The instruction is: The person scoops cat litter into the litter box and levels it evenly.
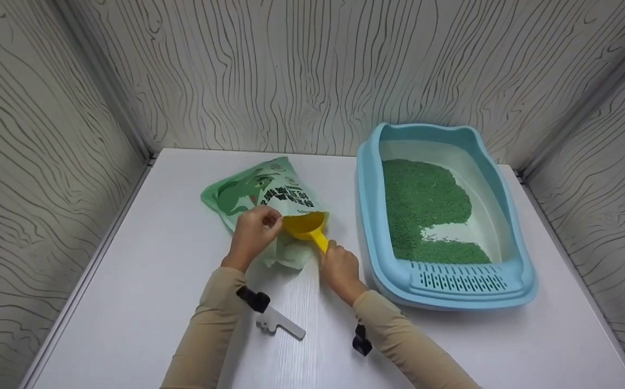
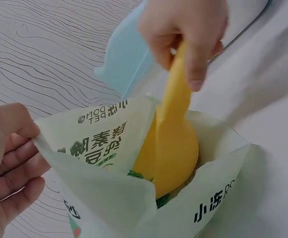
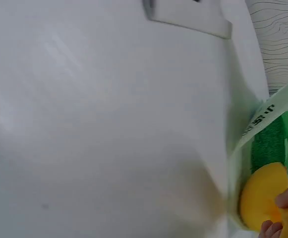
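Observation:
A green and white cat litter bag [image 1: 290,194] lies on the table with its mouth toward me. My left hand [image 1: 255,229] pinches the edge of that mouth between thumb and fingers, as the left wrist view also shows. By its handle, my right hand [image 1: 342,270] grips a yellow scoop [image 2: 176,153], whose bowl is inside the bag's mouth. Green litter pellets [image 3: 268,144] show in the bag beside the bowl. How much litter the bowl holds is hidden.
To the right stands a light blue litter box [image 1: 369,216] with green pellets [image 1: 420,194] over part of its floor. A grey-white flat tool [image 1: 285,324] lies near my left wrist. Wood-patterned walls [image 1: 290,75] enclose the white table [image 1: 145,259] at the back and sides.

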`<action>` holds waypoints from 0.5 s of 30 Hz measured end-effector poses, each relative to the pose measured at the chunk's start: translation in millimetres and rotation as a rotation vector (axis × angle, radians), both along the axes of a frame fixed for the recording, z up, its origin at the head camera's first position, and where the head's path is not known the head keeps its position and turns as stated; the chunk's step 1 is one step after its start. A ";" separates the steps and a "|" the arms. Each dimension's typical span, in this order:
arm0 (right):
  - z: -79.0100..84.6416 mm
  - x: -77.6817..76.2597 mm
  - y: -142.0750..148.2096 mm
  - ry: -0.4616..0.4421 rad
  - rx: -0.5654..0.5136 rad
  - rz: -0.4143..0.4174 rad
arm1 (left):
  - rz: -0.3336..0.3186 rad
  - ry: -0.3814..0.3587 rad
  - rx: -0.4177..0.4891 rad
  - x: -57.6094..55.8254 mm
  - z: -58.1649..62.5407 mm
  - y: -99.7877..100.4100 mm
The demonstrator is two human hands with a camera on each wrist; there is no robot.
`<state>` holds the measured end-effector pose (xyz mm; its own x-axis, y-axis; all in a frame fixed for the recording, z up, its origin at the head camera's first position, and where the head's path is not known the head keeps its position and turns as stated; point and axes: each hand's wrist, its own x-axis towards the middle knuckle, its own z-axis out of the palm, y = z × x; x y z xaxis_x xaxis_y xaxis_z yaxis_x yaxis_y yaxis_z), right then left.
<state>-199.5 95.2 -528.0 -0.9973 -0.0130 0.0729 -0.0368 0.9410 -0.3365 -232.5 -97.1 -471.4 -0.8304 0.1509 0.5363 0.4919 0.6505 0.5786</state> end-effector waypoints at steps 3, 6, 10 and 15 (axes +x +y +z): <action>-16.0 3.3 10.5 -0.035 -0.077 -0.012 | 0.010 -0.023 0.004 0.3 1.0 0.0; -22.8 4.2 17.3 -0.077 -0.139 -0.028 | 0.006 -0.025 0.010 0.7 1.8 0.5; -21.3 2.5 19.5 -0.152 -0.165 -0.042 | -0.001 -0.012 0.019 0.4 1.5 1.1; -18.9 0.4 18.8 -0.206 -0.190 -0.050 | 0.003 -0.018 0.018 0.9 1.6 1.5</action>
